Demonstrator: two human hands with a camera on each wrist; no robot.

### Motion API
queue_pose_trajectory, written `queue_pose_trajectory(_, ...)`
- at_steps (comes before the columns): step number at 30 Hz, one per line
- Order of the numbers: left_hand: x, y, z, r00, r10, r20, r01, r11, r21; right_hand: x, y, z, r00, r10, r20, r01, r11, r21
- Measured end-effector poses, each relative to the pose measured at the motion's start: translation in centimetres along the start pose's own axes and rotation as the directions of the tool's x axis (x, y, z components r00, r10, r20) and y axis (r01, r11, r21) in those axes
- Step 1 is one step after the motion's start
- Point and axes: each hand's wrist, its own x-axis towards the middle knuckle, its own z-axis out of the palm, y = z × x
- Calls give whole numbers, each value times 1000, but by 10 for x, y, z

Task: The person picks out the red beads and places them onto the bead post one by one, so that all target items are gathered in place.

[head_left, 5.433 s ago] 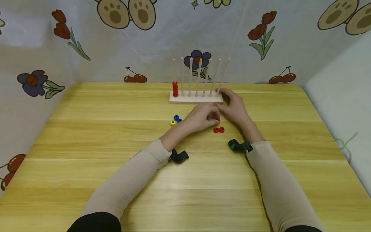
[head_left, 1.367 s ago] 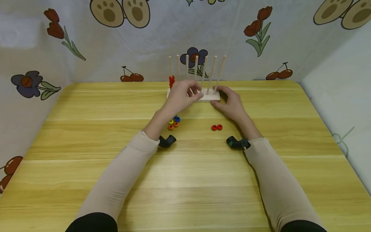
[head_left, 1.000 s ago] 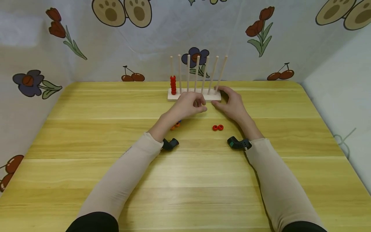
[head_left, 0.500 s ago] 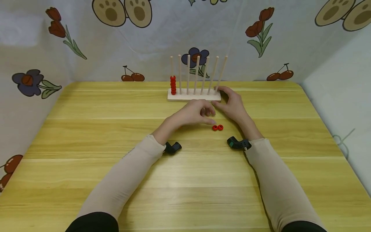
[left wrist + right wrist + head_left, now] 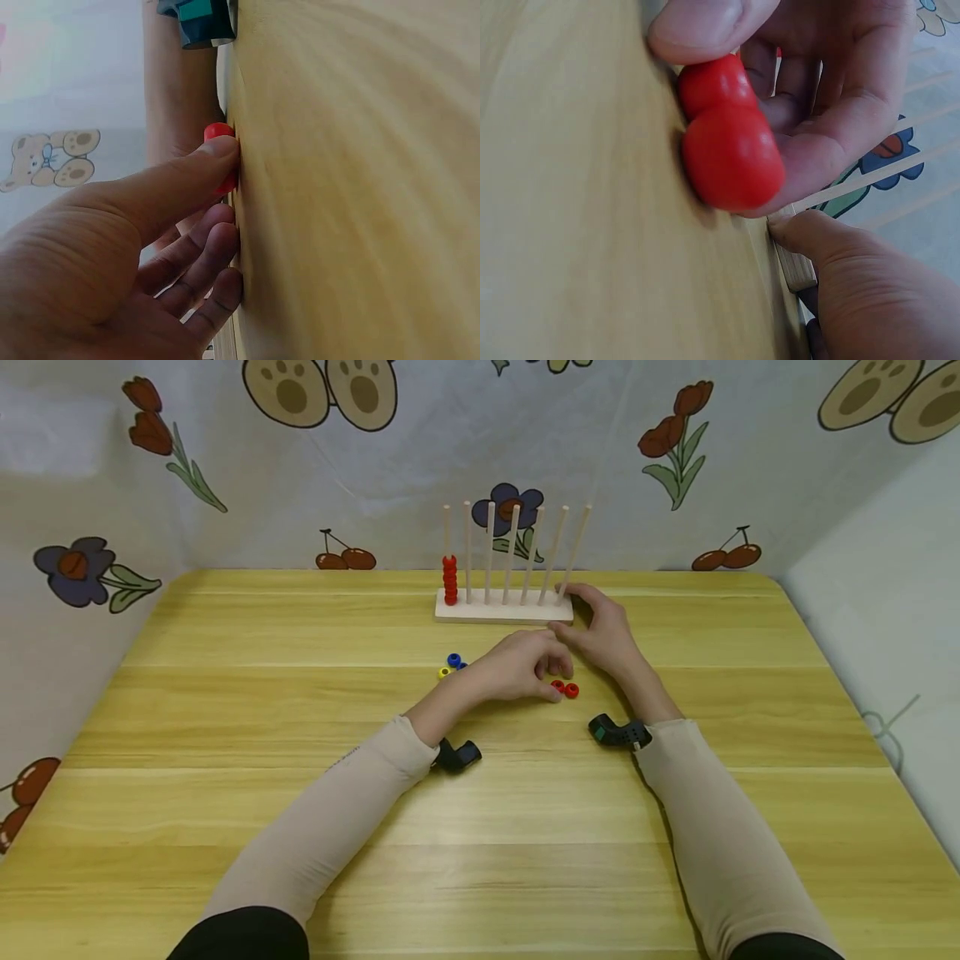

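My left hand (image 5: 521, 667) is low over the table, its thumb and index finger around the left one of two red beads (image 5: 557, 686). Close up in the right wrist view, the two glossy red beads (image 5: 735, 157) touch each other on the wood, thumb on one side and index finger on the other. My right hand (image 5: 606, 627) grips the right end of a pale wooden peg stand (image 5: 502, 610), thumb in front and fingers behind. Several red beads (image 5: 450, 581) are stacked on the stand's leftmost peg; the other pegs are bare.
Left of my left wrist lie blue beads (image 5: 453, 659) and a yellow bead (image 5: 444, 673), partly covered by the forearm. Behind the table's far edge hangs a patterned cloth (image 5: 420, 468). The upright pegs rise at the back.
My left hand has moved from the stand toward me and right, down to the red beads. The red stack grew taller since the earliest frame. My right hand stays on the stand.
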Motion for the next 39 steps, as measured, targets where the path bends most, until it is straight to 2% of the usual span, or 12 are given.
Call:
queue_pose_trajectory(7, -1, -1, -2, 1000, -14, -8, 14, 1000, -1, -1, 1, 1, 1000, 1, 2, -1, 1000, -5)
queue_pose_trajectory(15, -4, -4, -9, 999, -23, -33, 21, 999, -47, -2, -1, 3, 1000, -3, -2, 3, 1000, -8)
queue_pose_trajectory(25, -7, -4, -18, 990, -54, -130, 43, 995, -86, 0, 1, 3, 1000, 9, 5, -9, 1000, -5)
queue_pose_trajectory(34, -6, -4, -24, 959, -41, -281, 5, 992, -126, -1, 1, 2, 1000, 7, -1, -7, 1000, 1)
queue_pose_trajectory(39, -9, -3, -33, 935, -72, -346, 19, 988, -153, 0, 1, 1, 1000, -8, -5, 8, 1000, -1)
